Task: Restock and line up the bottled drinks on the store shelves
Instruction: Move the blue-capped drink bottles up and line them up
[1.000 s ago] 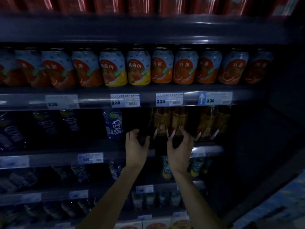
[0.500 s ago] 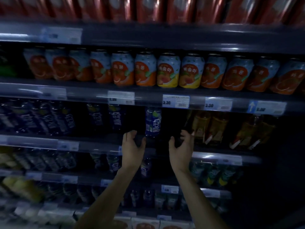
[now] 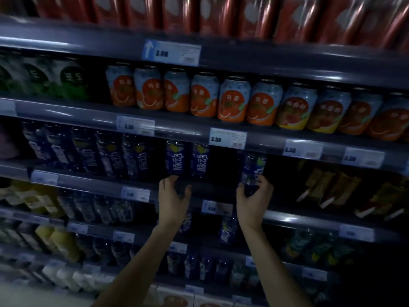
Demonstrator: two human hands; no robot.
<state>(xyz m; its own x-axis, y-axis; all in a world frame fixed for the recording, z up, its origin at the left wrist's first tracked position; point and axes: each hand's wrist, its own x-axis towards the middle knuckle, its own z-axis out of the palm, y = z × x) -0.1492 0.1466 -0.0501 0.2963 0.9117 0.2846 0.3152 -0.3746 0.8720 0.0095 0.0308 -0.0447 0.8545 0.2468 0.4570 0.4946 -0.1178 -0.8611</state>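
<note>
One head-worn view, tilted, faces the drink shelves (image 3: 199,191) from close, arm's reach away

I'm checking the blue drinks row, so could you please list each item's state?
Left hand: open, at shelf edge below a blue bottle.
Right hand: gripping lone blue plastic bottle, upright.
Pair of blue bottles: upright, side by side.
Dark gap: unfilled.

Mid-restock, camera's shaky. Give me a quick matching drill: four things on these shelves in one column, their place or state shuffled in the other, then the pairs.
1. right hand
2. left hand
3. orange cans
4. red cans

A. top shelf
B. wrapped around the base of a lone blue bottle
C. at the base of a pair of blue bottles
D. shelf just above the blue bottles

Pairs: 1-B, 2-C, 3-D, 4-A
</note>
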